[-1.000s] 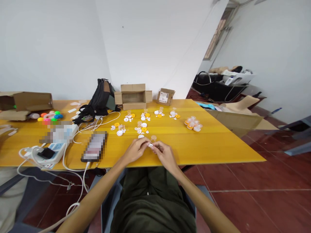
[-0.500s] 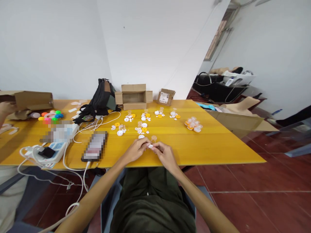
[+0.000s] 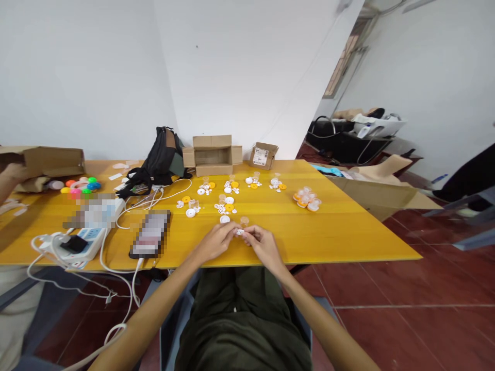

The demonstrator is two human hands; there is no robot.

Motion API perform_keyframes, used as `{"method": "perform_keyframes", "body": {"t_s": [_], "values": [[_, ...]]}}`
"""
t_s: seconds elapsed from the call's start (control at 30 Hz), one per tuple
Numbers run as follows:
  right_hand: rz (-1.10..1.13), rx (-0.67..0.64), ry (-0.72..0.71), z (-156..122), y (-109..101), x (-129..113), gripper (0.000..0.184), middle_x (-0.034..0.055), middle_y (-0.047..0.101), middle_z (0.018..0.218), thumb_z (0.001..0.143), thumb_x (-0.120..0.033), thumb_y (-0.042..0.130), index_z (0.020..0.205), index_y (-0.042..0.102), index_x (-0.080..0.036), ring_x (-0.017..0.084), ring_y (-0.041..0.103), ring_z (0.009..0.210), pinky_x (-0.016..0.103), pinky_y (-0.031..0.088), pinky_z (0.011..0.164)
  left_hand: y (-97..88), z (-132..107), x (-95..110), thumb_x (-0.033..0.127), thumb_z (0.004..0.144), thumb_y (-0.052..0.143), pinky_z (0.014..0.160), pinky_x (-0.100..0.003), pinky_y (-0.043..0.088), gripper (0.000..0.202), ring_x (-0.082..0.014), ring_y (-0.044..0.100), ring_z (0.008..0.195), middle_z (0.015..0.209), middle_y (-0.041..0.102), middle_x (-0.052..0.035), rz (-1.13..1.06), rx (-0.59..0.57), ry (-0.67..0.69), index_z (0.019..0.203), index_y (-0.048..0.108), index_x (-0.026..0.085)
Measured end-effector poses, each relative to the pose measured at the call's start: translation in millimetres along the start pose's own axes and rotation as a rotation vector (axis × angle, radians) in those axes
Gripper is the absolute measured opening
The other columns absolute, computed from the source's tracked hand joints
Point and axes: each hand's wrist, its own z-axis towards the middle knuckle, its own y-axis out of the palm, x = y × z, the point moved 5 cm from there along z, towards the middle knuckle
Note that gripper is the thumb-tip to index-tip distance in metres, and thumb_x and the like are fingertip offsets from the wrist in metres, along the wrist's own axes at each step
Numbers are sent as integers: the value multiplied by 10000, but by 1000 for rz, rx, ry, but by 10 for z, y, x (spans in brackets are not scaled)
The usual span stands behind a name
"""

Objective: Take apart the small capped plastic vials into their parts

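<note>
My left hand (image 3: 215,240) and my right hand (image 3: 262,243) meet over the near edge of the yellow table (image 3: 340,226). Both pinch one small white piece (image 3: 240,232) between their fingertips. Just beyond the hands lie a white disc (image 3: 225,219) and a small clear cup (image 3: 244,221). Further back are scattered white and orange small parts (image 3: 228,201) and a cluster of clear cups with orange lids (image 3: 307,198).
A phone (image 3: 150,234) and a power strip (image 3: 79,243) with white cables lie to the left. A black backpack (image 3: 160,159) and open cardboard boxes (image 3: 212,153) stand at the back. Another person's hand (image 3: 11,172) holds a box (image 3: 46,159) at far left.
My hands stay together on the small white piece, almost unmoved. The other person's hand at far left has come further into view by the box.
</note>
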Motion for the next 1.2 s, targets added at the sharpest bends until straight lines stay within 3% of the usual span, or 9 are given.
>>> {"method": "perform_keyframes", "body": {"t_s": [0.23,0.67,1.2], "values": [[5,13,-4,-2,-5,6,433,9,645,612,719,-643,691,725,681,-211,160,569,563,299,505,571,-1,-4,7,238,988,374,920,-319,501,319,-186,659,906,1007,732,-60,36,-2,7,1126,660,218],[8,9,-18,-9,13,-14,402,33,697,665,736,-610,681,734,692,-208,163,584,577,298,511,581,-10,4,45,185,973,366,835,-275,498,316,-163,633,790,850,692,-32,56,-21,15,1095,656,213],[-39,43,-49,-18,24,-1,435,25,668,613,751,-645,667,711,694,-213,162,561,548,287,479,543,4,-4,3,209,980,373,844,-274,491,296,-164,628,802,833,684,-24,51,-6,-3,1076,653,218]]}}
